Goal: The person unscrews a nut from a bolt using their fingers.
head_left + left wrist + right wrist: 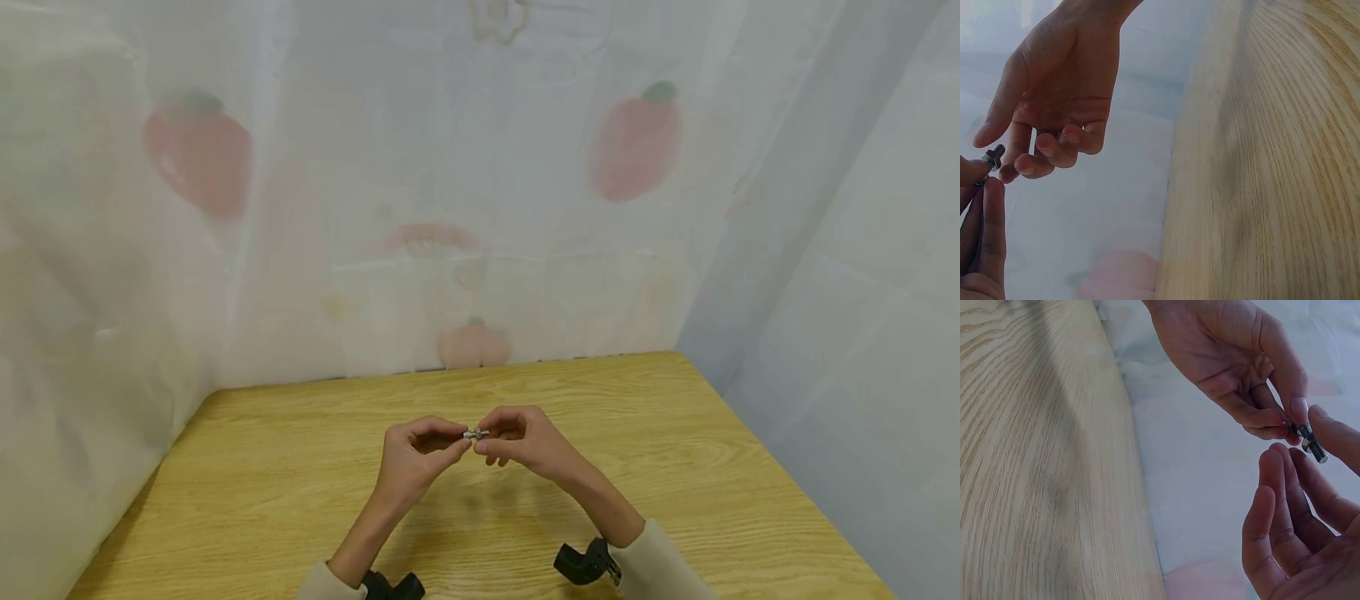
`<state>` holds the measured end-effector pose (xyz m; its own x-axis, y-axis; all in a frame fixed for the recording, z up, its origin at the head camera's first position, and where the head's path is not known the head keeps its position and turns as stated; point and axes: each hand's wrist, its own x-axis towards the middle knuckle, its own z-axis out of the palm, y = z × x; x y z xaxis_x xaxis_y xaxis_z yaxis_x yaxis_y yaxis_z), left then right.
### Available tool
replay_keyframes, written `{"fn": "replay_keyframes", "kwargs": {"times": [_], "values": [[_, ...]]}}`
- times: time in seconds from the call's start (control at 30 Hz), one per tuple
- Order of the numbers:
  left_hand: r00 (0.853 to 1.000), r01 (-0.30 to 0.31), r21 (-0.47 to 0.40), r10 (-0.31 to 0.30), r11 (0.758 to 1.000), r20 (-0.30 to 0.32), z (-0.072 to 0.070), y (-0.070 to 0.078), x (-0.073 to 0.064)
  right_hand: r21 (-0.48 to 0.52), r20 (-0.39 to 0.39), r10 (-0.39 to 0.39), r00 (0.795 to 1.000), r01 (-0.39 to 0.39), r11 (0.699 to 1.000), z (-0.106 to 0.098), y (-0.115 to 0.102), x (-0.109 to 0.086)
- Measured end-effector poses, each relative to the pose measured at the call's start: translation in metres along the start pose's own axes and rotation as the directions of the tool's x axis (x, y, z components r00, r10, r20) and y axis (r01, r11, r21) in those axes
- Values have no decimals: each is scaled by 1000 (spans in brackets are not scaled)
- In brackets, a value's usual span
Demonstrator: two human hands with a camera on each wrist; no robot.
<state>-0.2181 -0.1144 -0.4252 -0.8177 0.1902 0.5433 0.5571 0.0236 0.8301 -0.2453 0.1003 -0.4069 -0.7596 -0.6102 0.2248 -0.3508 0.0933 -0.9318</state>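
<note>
Small and metallic, a threaded bolt (471,434) with a nut (1306,444) on it lies sideways between the two hands above the table. My left hand (406,460) pinches one end of the bolt between thumb and fingertips, hiding that end. Around the other end, my right hand (534,443) holds its thumb and forefinger apart, tips close beside the nut. In the right wrist view the bare threaded end (1319,454) points out between the right thumb and fingers. The other right fingers are loosely bent.
Beneath the hands is a wood-grain table (285,492). A pale sheet with strawberry prints (540,275) hangs behind it, with more sheeting at the left and right sides. Black wrist mounts (585,563) sit by the light sleeves (663,567).
</note>
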Motion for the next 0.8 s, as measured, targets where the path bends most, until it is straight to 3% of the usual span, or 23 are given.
{"fn": "replay_keyframes", "kwargs": {"times": [0.6,0.8], "values": [[1000,3,-3,-3,1000,0,0,1,0,47,1,-71,997,71,996,-1,2,-1],[1000,-8,5,8,1000,0,0,0,0,41,-15,-56,998,57,998,-1,0,-2]]}}
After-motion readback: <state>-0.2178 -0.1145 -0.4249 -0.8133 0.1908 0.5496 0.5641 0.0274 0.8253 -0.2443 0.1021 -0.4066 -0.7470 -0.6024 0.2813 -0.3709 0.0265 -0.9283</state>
